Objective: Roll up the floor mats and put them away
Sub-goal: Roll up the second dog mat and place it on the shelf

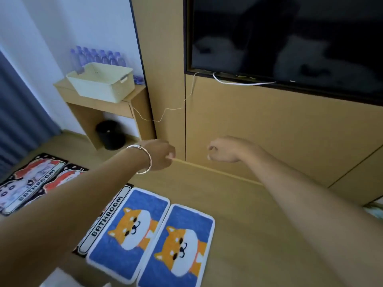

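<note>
Nothing of the job looks done yet: every mat in view lies flat and unrolled on the pale wood-look floor (259,228), so all the rolling and all the storing are left. Nearest are two plush blue rectangular mats with rounded white-edged corners, each showing an orange-and-white dog: the left blue dog mat (128,230) and the right blue dog mat (182,245) lie side by side, long edges touching. Against the left one's far side lies a black-bordered mat lettered BATHROOM (105,220), largely hidden by the forearm. Further left, near a blue-grey curtain (18,112), two black-and-red printed mats (31,179) overlap. All look soft, thin and floppy, so I judge they will roll easily but may spring loose if let go. Both arms reach forward above the floor, well apart from any mat. The left hand (159,156), with a silver bangle (143,160) at the wrist, has its fingers curled under and holds nothing that shows; the right hand (226,150) hangs with its fingers loosely curled, also empty. A cream woven-texture plastic basket (103,81) with rigid walls sits on a small light-wood worktop (62,88) by the wall; it may be where the rolls go, though that is only a guess.
</note>
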